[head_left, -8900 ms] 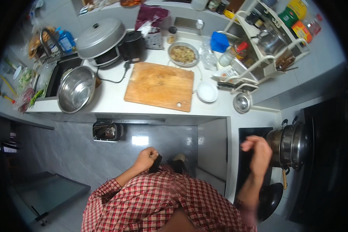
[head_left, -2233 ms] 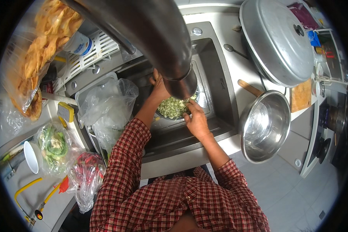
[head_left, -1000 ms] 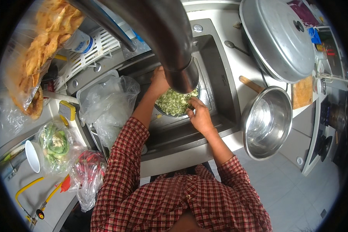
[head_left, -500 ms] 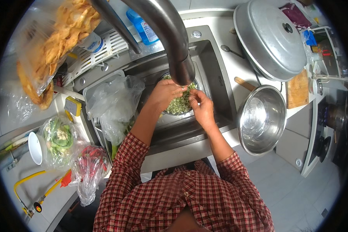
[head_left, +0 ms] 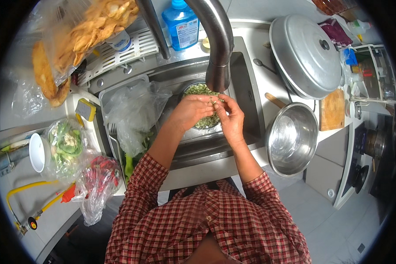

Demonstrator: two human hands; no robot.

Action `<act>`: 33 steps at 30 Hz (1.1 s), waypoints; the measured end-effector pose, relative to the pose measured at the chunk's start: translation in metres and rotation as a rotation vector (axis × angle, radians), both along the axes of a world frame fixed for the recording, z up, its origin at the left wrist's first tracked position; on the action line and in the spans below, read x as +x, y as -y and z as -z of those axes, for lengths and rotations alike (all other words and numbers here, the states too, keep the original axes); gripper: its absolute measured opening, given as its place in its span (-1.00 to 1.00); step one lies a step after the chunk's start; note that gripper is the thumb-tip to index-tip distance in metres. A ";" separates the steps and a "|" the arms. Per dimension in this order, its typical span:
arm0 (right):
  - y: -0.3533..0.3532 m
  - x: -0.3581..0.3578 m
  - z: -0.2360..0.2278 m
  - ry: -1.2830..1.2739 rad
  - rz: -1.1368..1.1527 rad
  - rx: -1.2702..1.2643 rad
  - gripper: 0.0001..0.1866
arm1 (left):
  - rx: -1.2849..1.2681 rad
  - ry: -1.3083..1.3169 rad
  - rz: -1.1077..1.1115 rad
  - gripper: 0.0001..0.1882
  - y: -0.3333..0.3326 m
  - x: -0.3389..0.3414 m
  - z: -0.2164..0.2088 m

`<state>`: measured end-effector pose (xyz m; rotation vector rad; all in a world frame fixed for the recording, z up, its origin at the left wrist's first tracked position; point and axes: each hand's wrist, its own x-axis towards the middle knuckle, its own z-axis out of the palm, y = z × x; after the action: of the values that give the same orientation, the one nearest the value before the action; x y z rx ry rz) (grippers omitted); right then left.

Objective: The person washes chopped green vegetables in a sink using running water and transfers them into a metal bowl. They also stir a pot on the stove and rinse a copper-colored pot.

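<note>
Over a sink (head_left: 248, 88), both hands meet just below the spout of a metal faucet (head_left: 218, 77). Below them sits a round bowl of chopped pale-green vegetable (head_left: 205, 123), partly covered by my fingers. My left hand (head_left: 190, 113) reaches in with its fingers stretched out and palm turned up, small green bits at the fingertips. Thumb and forefinger of my right hand (head_left: 230, 118) pinch at those bits, touching the left fingertips. What exactly lies between them is small and partly hidden.
Left of the bowl, a clear plastic bag (head_left: 136, 114) lies over a rack with leafy greens. An empty steel bowl (head_left: 292, 138) and a large lidded pot (head_left: 306, 57) stand right. Bagged cauliflower (head_left: 68, 143), a yellow sponge (head_left: 86, 110) and a blue bottle (head_left: 181, 28) are around.
The view has shifted slightly, so the blue bottle shows more fully. My hands have lifted a little off the chopped greens, and my right fingers now pinch at the left fingertips.
</note>
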<state>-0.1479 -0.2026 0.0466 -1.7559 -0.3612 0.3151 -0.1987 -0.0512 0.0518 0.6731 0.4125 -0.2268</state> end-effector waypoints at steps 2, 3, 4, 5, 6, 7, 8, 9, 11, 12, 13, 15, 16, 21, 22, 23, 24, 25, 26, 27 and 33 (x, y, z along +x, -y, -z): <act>-0.001 0.002 0.004 0.012 0.008 -0.006 -0.70 | 0.149 -0.047 -0.019 -0.67 0.002 0.000 0.004; 0.002 0.004 0.012 0.047 -0.008 -0.146 -0.62 | 0.287 -0.099 -0.042 -0.66 0.006 0.001 0.010; 0.008 0.006 0.023 0.083 -0.022 -0.286 -0.54 | 0.425 -0.150 -0.062 -0.65 0.009 0.000 0.016; 0.012 0.007 0.033 0.117 -0.036 -0.426 -0.46 | 0.676 -0.182 0.017 -0.57 0.010 -0.002 0.025; 0.014 0.005 0.038 0.140 -0.089 -0.552 -0.37 | 0.924 -0.211 0.100 -0.48 0.010 -0.002 0.036; 0.015 0.002 0.042 0.166 -0.146 -0.676 -0.28 | 1.172 -0.236 0.181 -0.39 0.011 -0.002 0.045; 0.015 0.000 0.046 0.191 -0.203 -0.800 -0.18 | 1.318 -0.259 0.242 -0.28 0.015 -0.004 0.053; 0.014 -0.001 0.049 0.137 -0.289 -0.883 0.00 | 1.461 -0.284 0.307 -0.18 0.023 -0.010 0.058; 0.010 -0.003 0.052 0.204 -0.335 -0.915 0.05 | 1.543 -0.273 0.419 0.18 0.027 -0.015 0.078; 0.009 -0.004 0.052 0.236 -0.357 -0.930 0.07 | 1.571 -0.273 0.442 0.19 0.029 -0.013 0.075; 0.009 -0.002 0.059 0.247 -0.373 -0.928 0.14 | 1.598 -0.274 0.464 0.20 0.031 -0.012 0.071; 0.005 0.003 0.062 0.284 -0.413 -0.949 0.16 | 1.674 -0.267 0.506 0.25 0.034 -0.010 0.071; 0.002 0.005 0.063 0.303 -0.433 -0.958 0.17 | 1.696 -0.269 0.558 0.25 0.034 -0.009 0.073; -0.008 0.013 0.069 0.229 -0.505 -0.989 0.20 | 1.750 -0.262 0.658 0.24 0.030 0.003 0.077; -0.010 0.014 0.070 0.193 -0.523 -1.002 0.20 | 1.742 -0.262 0.653 0.23 0.029 0.004 0.078; -0.013 0.015 0.070 0.166 -0.523 -1.005 0.20 | 1.735 -0.262 0.648 0.22 0.029 0.005 0.081; -0.014 0.016 0.070 0.140 -0.520 -1.010 0.19 | 1.727 -0.258 0.643 0.21 0.029 0.006 0.082; -0.016 0.017 0.071 0.113 -0.518 -1.015 0.18 | 1.714 -0.256 0.636 0.19 0.029 0.008 0.083; -0.016 0.018 0.072 0.088 -0.514 -0.993 0.17 | 1.702 -0.255 0.629 0.16 0.029 0.009 0.083; -0.017 0.019 0.074 0.064 -0.511 -0.970 0.16 | 1.690 -0.255 0.622 0.13 0.029 0.010 0.084; -0.016 0.021 0.105 -0.008 -0.482 -0.722 0.09 | 1.571 -0.089 0.442 -0.04 0.029 0.006 0.096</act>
<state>-0.1269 -0.1864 -0.0580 -2.3536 -0.7315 0.8808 -0.1923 -0.0807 -0.0445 2.3150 0.4785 -0.3308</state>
